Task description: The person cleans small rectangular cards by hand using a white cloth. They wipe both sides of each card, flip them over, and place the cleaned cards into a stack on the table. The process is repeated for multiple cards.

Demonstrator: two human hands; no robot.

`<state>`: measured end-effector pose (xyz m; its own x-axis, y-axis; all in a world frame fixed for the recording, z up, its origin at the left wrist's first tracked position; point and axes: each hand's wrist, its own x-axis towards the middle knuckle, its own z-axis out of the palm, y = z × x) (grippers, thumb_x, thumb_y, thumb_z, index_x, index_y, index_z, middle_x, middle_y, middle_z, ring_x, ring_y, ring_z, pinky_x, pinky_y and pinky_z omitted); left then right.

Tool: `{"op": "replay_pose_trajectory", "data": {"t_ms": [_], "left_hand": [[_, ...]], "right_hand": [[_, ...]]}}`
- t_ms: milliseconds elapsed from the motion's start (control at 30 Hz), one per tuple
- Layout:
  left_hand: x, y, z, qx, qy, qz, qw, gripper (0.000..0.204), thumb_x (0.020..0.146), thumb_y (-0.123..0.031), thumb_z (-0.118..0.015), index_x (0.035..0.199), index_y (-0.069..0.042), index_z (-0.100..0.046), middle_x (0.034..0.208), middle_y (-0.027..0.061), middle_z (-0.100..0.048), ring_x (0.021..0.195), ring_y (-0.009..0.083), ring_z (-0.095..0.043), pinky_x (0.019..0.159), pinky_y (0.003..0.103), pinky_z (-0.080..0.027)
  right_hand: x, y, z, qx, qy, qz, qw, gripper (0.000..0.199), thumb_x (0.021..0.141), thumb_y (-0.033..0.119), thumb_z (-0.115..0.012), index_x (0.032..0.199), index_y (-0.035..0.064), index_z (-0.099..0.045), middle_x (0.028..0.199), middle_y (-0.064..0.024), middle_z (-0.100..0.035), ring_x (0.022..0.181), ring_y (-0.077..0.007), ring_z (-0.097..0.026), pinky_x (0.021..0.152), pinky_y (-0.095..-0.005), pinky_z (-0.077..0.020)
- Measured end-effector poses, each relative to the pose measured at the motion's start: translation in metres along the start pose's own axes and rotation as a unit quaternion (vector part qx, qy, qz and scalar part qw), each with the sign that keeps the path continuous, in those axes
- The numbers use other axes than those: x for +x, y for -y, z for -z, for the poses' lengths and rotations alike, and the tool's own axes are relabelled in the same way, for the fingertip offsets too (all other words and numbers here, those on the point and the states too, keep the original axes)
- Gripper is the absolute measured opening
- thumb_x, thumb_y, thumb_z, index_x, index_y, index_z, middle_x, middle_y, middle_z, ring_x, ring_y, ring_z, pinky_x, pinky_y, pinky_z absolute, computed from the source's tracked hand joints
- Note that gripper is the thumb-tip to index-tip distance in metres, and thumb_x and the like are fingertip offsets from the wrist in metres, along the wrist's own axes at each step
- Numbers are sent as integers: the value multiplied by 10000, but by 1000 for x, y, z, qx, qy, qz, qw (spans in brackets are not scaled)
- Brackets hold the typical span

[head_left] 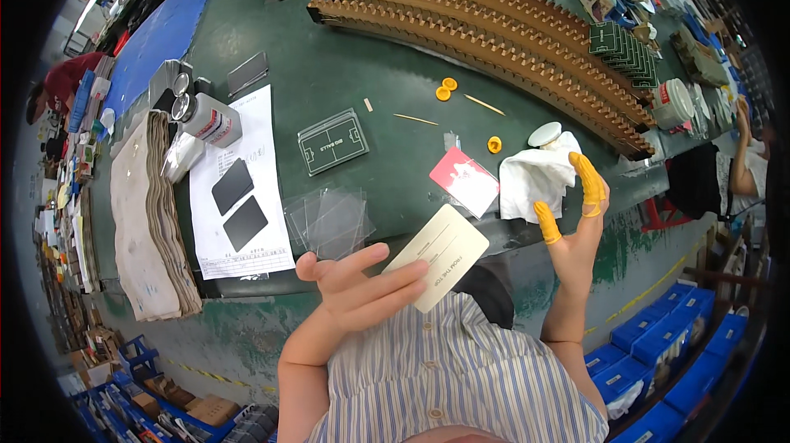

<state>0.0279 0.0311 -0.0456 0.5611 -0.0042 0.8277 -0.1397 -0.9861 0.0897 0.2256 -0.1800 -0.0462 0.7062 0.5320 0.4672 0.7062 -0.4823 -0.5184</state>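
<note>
My left hand (pixel 350 282) holds a cream card (pixel 451 258) with dark print and rounded corners by its left side, just past the table's near edge. My right hand (pixel 581 237) wears yellow finger covers on its thumb and some fingers. Their tips grip a crumpled white cloth (pixel 527 186) at the table edge. A round white lid-like piece (pixel 545 134) shows behind the cloth. Between the hands lies a red and white card (pixel 466 182). Several clear plastic sleeves (pixel 329 221) lie beyond my left hand, below a stack of dark green cards (pixel 332 143).
Long slotted wooden racks (pixel 494 40) cross the far right. Loose yellow finger covers (pixel 444 92) and thin wooden sticks (pixel 485 105) lie before them. At left are a printed sheet (pixel 255 245) with dark cards, a metal bottle (pixel 216 124) and stacked cloths (pixel 148 221). Another person sits far right.
</note>
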Motion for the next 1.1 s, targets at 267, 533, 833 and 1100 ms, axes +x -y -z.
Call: {"op": "replay_pose_trajectory", "data": {"t_ms": [267,533,833,1100], "left_hand": [[-9,0,-6,17,-15,-32,999,174,875,-282,-437,862,-275,-611,958,-136,-677,1066,116,-546,1062,428,-19],[-8,-3,-6,35,-23,-90,995,377,924,-354,-272,908,-127,-573,1058,-12,-666,1108,175,-535,1065,389,-41],[21,-13,-8,-62,45,59,995,270,709,-145,-682,964,-221,-635,1039,-117,-644,1049,129,-545,980,407,-166],[34,-10,-19,-225,62,234,944,421,646,-144,-783,1005,-133,-564,970,-14,-667,1130,217,-491,981,409,-206]], "right_hand": [[-13,34,-11,310,1,100,945,827,711,42,-748,1392,59,-278,1000,-95,-610,948,-211,-528,811,-335,-423],[-22,52,-24,140,-57,208,966,334,622,143,-781,936,133,-667,1002,15,-576,907,-160,-434,731,-275,-351],[-9,59,-33,206,6,189,960,562,667,120,-747,1166,108,-489,958,-17,-608,809,-149,-497,731,-293,-371],[-14,60,-53,520,11,38,853,968,720,33,-720,1447,76,-83,889,-66,-614,864,-145,-561,801,-288,-421]]}}
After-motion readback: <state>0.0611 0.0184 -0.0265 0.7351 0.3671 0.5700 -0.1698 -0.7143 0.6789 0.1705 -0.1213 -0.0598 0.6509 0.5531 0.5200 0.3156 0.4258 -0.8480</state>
